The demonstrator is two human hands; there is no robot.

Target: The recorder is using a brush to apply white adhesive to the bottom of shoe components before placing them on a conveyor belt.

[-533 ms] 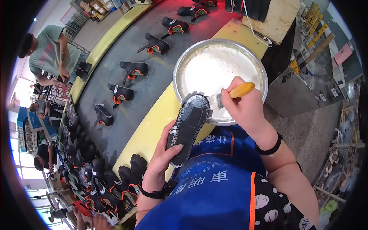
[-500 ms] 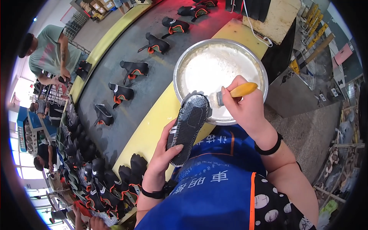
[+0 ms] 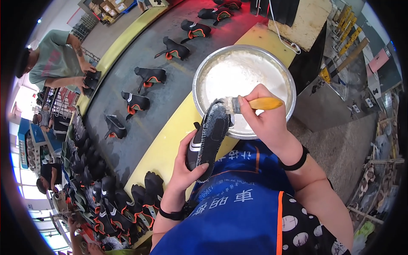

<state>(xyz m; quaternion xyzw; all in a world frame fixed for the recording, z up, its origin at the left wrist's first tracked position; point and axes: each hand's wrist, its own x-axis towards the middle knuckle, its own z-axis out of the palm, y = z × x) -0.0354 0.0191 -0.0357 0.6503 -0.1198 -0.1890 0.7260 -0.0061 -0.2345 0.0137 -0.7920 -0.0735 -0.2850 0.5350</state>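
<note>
Bringing the brush (image 3: 264, 103) leftward, we are now laying its bristles on the toe end of the black shoe (image 3: 212, 129), whereas half a second ago we were holding them just apart from it, over the metal basin (image 3: 244, 47) beyond our right hand (image 3: 267, 112). We are also tilting the shoe further, so its white-striped side is showing more plainly above our left hand (image 3: 186, 170). To our judgement, that is suggesting we are working the sole itself again rather than pausing over the white liquid (image 3: 227, 74). Our left hand is gripping the heel end, thumb pressing on the sole; our right hand is pinching the brush near its metal collar, the yellow handle pointing rightward. Between our hands, the shoe is facing sole-up, its toe overlapping the basin's near-left rim in view; whether they are touching, we are not able to tell. Past our left hand, a row of shoe uppers (image 3: 138, 101) is resting on the dark belt (image 3: 163, 114). As for writing, below our hands the blue apron (image 3: 238, 229) is carrying large white characters and smaller print; on the brush and basin, we are making out no label.
</note>
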